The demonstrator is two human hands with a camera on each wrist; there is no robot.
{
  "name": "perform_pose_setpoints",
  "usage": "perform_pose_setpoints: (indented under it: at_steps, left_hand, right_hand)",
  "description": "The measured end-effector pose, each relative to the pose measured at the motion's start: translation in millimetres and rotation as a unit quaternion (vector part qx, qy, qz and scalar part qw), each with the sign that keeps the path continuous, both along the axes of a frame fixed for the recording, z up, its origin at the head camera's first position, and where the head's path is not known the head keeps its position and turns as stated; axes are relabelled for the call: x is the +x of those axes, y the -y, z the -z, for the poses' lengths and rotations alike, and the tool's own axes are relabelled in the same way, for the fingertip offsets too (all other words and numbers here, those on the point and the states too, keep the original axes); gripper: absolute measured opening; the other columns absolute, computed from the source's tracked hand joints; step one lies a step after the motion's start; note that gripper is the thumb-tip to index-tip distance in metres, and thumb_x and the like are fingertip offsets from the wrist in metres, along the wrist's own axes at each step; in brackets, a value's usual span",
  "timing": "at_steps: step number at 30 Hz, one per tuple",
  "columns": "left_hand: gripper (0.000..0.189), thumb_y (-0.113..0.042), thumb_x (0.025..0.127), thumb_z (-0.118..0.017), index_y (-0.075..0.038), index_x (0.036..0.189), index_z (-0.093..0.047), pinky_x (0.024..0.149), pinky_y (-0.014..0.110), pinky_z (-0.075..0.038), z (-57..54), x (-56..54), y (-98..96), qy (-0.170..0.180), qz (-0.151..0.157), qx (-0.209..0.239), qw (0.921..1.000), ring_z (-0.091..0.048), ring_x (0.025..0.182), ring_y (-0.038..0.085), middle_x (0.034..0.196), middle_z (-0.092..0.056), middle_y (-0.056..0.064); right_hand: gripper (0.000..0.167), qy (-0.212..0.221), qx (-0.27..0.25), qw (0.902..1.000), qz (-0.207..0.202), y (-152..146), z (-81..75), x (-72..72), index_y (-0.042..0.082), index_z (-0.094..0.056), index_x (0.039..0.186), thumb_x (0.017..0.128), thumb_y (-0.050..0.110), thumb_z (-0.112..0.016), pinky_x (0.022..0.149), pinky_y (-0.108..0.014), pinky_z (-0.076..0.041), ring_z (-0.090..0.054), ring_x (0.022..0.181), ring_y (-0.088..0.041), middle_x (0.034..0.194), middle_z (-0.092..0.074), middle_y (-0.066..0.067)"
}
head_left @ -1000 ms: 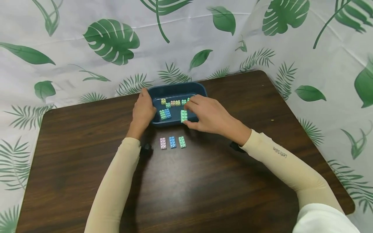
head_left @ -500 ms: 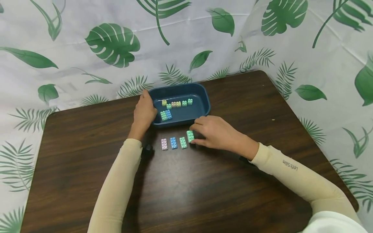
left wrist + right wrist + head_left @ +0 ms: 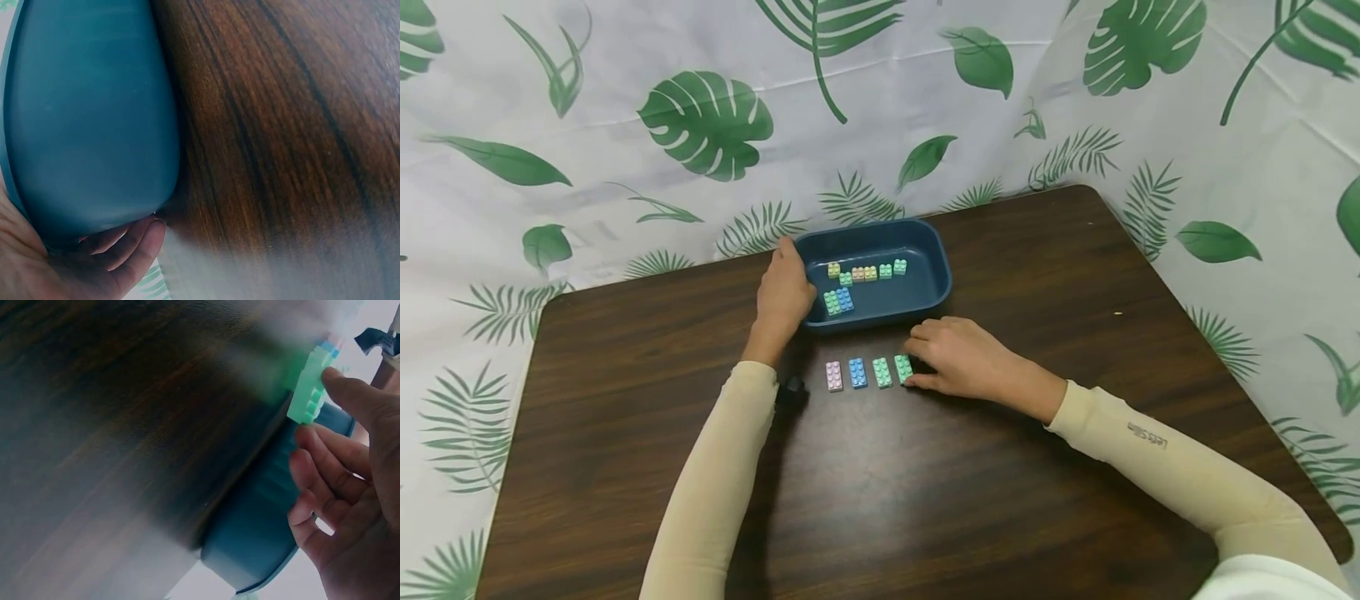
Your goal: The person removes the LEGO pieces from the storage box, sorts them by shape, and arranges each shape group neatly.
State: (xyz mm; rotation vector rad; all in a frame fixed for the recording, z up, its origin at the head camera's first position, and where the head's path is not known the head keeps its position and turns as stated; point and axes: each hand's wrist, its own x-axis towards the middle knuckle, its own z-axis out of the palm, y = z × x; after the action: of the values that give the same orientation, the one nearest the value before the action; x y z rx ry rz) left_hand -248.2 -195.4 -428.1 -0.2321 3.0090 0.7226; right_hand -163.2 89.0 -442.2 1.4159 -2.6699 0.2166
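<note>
In the head view my left hand (image 3: 785,290) holds the left end of a dark blue bin (image 3: 891,320). Its fingers curl round the end of the bin in the left wrist view. My right hand (image 3: 961,357) pinches a green toy building brick (image 3: 903,367) lengthwise between thumb and forefinger, just in front of the bin. The right wrist view shows the thumb on one end of that green brick and a fingertip at the other. To its left, a second green brick (image 3: 882,372), a blue brick (image 3: 857,372) and a pink brick (image 3: 834,376) line up in a row.
Inside the bin lie several small bricks, a yellow one (image 3: 833,270) among them, and a larger green brick (image 3: 831,302) beside a blue one (image 3: 845,299). The dark wooden table (image 3: 880,500) meets a leaf-patterned cloth (image 3: 880,100) behind the bin.
My right hand has brought the green brick out of the bin and down to the right end of the row on the table. My left hand has stayed on the bin.
</note>
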Motion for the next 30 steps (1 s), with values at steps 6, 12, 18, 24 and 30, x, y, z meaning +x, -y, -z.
perform_pose_setpoints:
  at_steps: [6,12,18,24,30]
  left_hand:
    - [0.065,-0.002,0.099,-0.06,0.0,0.155,-0.027,0.093,0.06,-0.055,0.6,1.7,-0.4,0.002,-0.005,0.0,1.0,-0.065,0.12,0.047,0.148,-0.051,0.026]
    - [0.064,-0.003,0.098,-0.061,-0.001,0.153,-0.029,0.092,0.06,-0.055,1.2,1.1,-1.8,0.002,-0.007,-0.003,1.0,-0.066,0.119,0.047,0.148,-0.051,0.025]
    - [0.063,-0.004,0.099,-0.062,-0.001,0.152,-0.03,0.095,0.059,-0.056,1.1,0.0,-6.9,0.001,-0.001,0.003,1.0,-0.065,0.121,0.045,0.148,-0.052,0.025]
    - [0.061,-0.004,0.099,-0.063,-0.001,0.151,-0.031,0.097,0.058,-0.056,0.1,0.1,-7.7,-0.003,-0.004,-0.001,1.0,-0.065,0.124,0.044,0.146,-0.053,0.025]
    - [0.062,-0.004,0.1,-0.062,0.0,0.152,-0.03,0.092,0.059,-0.057,-0.9,0.6,-2.9,0.0,-0.005,-0.011,0.9999,-0.066,0.119,0.045,0.147,-0.052,0.026]
  right_hand:
    - [0.043,0.006,0.011,0.9999,0.011,-1,1.4,-0.6,0.013,-0.078,0.114,0.092,0.05,-0.08,0.077,-0.035,-0.06,-0.068,0.086,-0.016,0.099,-0.074,0.0]
    - [0.048,0.015,0.026,0.9994,0.018,-2,-0.7,0.0,0.012,-0.078,0.118,0.093,0.054,-0.078,0.082,-0.037,-0.062,-0.071,0.092,-0.018,0.106,-0.075,-0.002]
    - [0.051,0.03,-0.012,0.9992,0.024,-7,-16.2,-0.5,0.014,-0.077,0.121,0.093,0.055,-0.077,0.081,-0.036,-0.061,-0.068,0.09,-0.015,0.104,-0.074,0.001]
    - [0.042,0.066,-0.102,0.9926,0.007,1,-37.7,-13.9,0.014,-0.077,0.119,0.097,0.05,-0.074,0.077,-0.033,-0.059,-0.067,0.089,-0.012,0.104,-0.075,0.0]
    - [0.044,0.05,-0.154,0.9866,0.018,20,-42.4,-46.2,0.019,-0.074,0.127,0.1,0.054,-0.068,0.083,-0.036,-0.059,-0.066,0.105,-0.016,0.117,-0.072,-0.001]
